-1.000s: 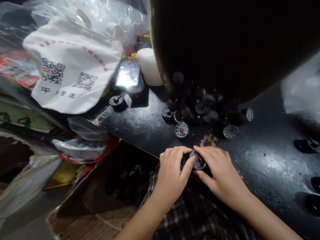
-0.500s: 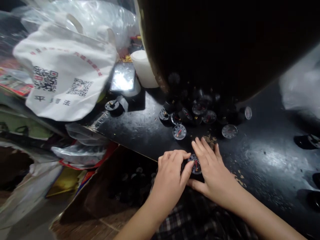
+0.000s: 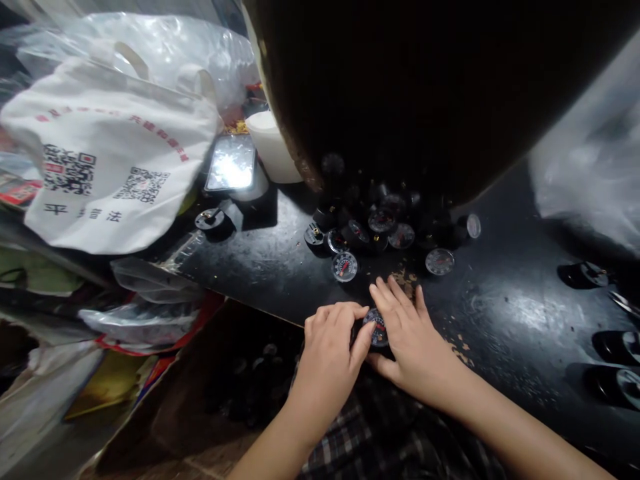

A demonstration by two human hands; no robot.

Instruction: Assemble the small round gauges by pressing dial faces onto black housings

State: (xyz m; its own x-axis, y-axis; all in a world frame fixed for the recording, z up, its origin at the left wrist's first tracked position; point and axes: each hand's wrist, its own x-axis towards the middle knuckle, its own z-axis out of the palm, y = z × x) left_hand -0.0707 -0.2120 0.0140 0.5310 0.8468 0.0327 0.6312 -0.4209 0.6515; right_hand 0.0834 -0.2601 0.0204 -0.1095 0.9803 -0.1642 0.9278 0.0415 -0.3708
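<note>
At the table's front edge, a round black dial gauge (image 3: 379,328) with a red needle lies between my two hands. My left hand (image 3: 334,340) grips its left side, with the thumb at the dial's edge and the fingers bent. Against its right side rests my right hand (image 3: 407,333), fingers stretched out and thumb apart below. Just beyond the hands, another gauge (image 3: 345,267) lies face up, and a further one (image 3: 440,262) is to the right. Behind them a pile of gauges (image 3: 381,220) extends into shadow.
A large dark container (image 3: 305,167) opens over the pile. White cloth bag (image 3: 115,147), bright-screened device (image 3: 231,163) and white roll (image 3: 273,147) stand at left. Several black gauges (image 3: 583,275) line the right. Below the left edge is a cardboard box (image 3: 165,413) holding dark parts.
The whole view has shifted, so things appear farther left. Both hands keep nearly the same pose around the gauge.
</note>
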